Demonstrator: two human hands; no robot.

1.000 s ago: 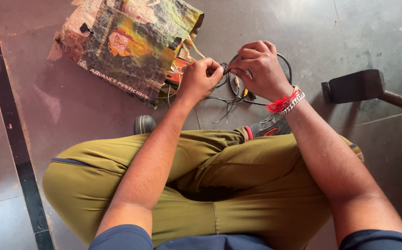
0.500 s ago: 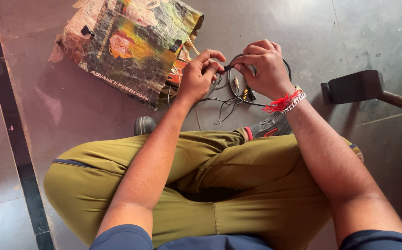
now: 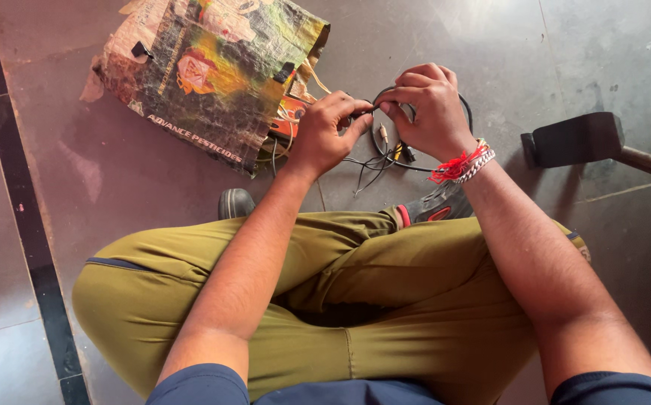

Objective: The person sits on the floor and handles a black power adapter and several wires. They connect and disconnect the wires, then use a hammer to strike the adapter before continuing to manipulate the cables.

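Here both hands pinch the black cable [image 3: 374,112] between them, left hand [image 3: 329,135] and right hand [image 3: 426,109] level, its loop curling behind the right.

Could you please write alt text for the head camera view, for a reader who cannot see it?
A person sitting cross-legged on a grey tiled floor holds a coil of thin black cable between the left hand and right hand. A crumpled printed sack lies just beyond the hands, and a hammer lies on the floor to the right.
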